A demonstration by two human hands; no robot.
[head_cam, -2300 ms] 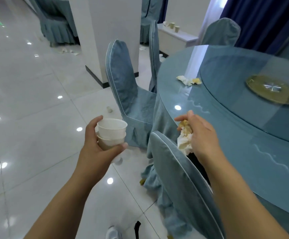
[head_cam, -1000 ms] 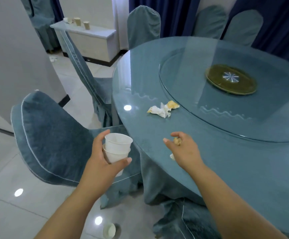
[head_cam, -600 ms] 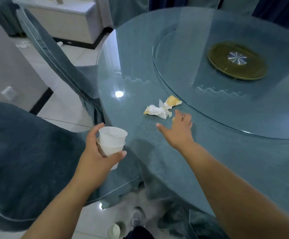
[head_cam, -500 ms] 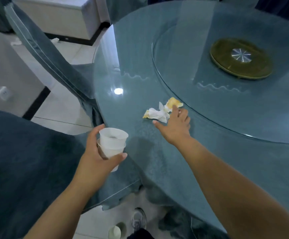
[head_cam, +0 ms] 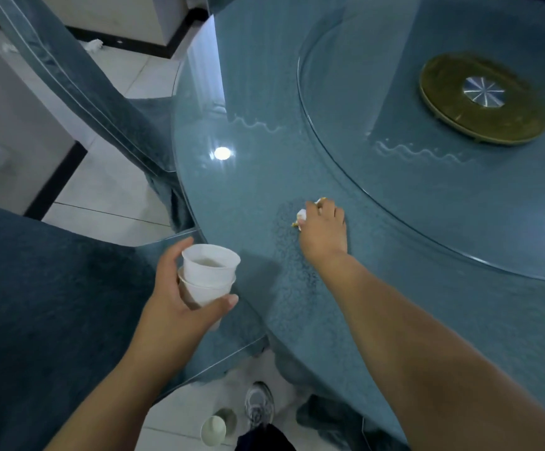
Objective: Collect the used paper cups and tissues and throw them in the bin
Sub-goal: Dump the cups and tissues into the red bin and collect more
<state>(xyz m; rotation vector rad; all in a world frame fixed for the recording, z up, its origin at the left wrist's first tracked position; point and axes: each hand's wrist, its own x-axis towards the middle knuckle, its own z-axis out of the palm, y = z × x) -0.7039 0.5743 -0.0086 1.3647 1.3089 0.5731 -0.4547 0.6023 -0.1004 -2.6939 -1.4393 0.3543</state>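
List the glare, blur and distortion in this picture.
Head view: round glare spot on the glass table; pale reflected strip at its far edge; wide-angle lens bows the table rim; chair top left slightly smeared; cups sharp; soft shadow beside the right hand gripping tissue.

Your stacked cups (head_cam: 208,275) are plain white, and so is the cup on the floor (head_cam: 213,430). The tissue (head_cam: 302,214) you've got is white with yellow-orange blotches. The table (head_cam: 254,177) is teal-blue all over under its glass, with thin white squiggly wave lines. The turntable hub (head_cam: 482,99) is olive-gold with a silver starburst centre. The chair covers (head_cam: 36,304) are a darker blue with pale piping. The floor tiles (head_cam: 111,196) are off-white, the skirting (head_cam: 56,182) is black, and your shoe (head_cam: 259,403) is grey.
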